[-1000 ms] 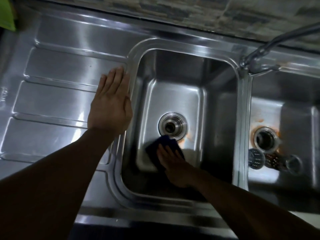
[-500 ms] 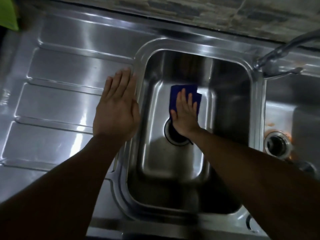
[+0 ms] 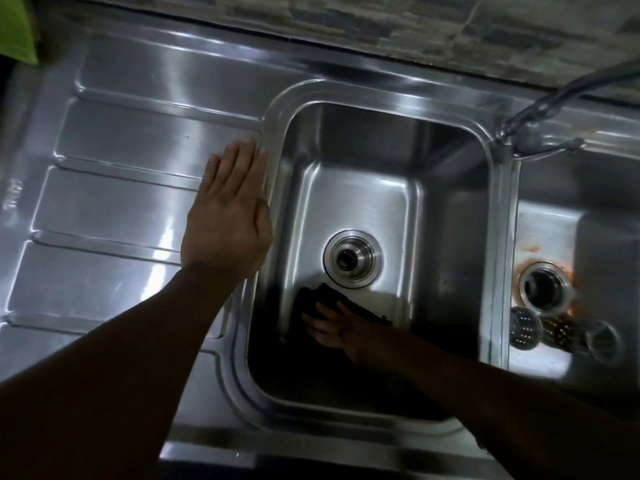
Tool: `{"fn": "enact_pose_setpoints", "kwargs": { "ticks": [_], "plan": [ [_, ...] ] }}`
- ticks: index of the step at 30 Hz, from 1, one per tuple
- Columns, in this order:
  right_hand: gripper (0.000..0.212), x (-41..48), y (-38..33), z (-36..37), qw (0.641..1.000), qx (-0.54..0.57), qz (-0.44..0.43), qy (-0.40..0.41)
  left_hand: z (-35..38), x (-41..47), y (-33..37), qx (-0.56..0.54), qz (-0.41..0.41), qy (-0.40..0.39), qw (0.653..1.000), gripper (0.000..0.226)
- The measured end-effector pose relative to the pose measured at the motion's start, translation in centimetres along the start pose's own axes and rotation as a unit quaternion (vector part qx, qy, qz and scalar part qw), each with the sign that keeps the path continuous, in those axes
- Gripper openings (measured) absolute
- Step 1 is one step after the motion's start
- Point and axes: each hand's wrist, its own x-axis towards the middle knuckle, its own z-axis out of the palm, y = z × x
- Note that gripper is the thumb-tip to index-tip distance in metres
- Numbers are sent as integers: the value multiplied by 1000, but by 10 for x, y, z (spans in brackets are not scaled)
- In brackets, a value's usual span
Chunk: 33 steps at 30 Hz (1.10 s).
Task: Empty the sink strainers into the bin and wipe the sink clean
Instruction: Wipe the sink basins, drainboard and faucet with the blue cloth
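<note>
Pressing cloth (image 3: 327, 295), long axis left-right, beside drain (image 3: 352, 259)

Stainless-steel double sink unit (image 3: 381, 95), ribbed drainboard (image 3: 114, 202) at 9 o'clock. On drainboard: left hand (image 3: 225, 223), flat, at basin rim. Centre basin (image 3: 363, 161) floor, 6 o'clock of drain (image 3: 352, 258): dark crumpled cloth (image 3: 311, 299). Right basin (image 3: 606, 237), 4 o'clock: perforated round metal strainers (image 3: 524, 328).

Dark cloth (image 3: 320, 299) partly under right hand (image 3: 334, 329)

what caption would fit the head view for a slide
Right hand presses a dark cloth on the basin floor beside the drain; left hand rests flat on the drainboard.
</note>
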Motion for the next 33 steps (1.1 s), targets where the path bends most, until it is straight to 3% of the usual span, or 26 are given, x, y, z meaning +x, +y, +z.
{"fn": "enact_pose_setpoints", "kwargs": {
  "ticks": [3, 7, 10, 12, 15, 17, 20, 22, 23, 27, 33],
  "plan": [
    [65, -31, 7, -1, 997, 50, 64, -1, -2, 0, 1, 1, -2, -8, 1000, 58],
    [68, -45, 6, -19, 969, 68, 235, 30, -2, -1, 0, -10, -1, -9, 1000, 58],
    [78, -55, 3, -20, 973, 126, 189, -43, -1, -2, 0, -15, -2, -6, 1000, 58],
    [68, -56, -9, -24, 964, 222, 121, -87, -1, -1, 1, -16, 1, -5, 1000, 59],
    [55, -40, -20, -36, 891, 425, 162, -15, 0, -2, -1, -12, 4, 3, 1000, 59],
    [55, -28, -23, -48, 906, 400, 132, -44, 2, -1, -2, -9, 8, 9, 1000, 58],
    [48, -2, -36, -64, 833, 514, 196, -50, 4, -1, -2, -8, 10, 16, 1000, 58],
    [45, 10, -48, -73, 810, 543, 219, -35, 5, -1, -2, -8, 12, 22, 1000, 58],
    [44, 10, -51, -74, 812, 540, 217, -28, 5, -1, -3, -8, 12, 24, 1000, 58],
    [38, -31, -53, -69, 880, 444, 166, -11, 5, -1, -5, -11, 12, 22, 1000, 57],
    [37, -60, -57, -61, 896, 393, 204, 33, 1, -3, -3, -18, 9, 12, 1000, 57]
  ]
}}
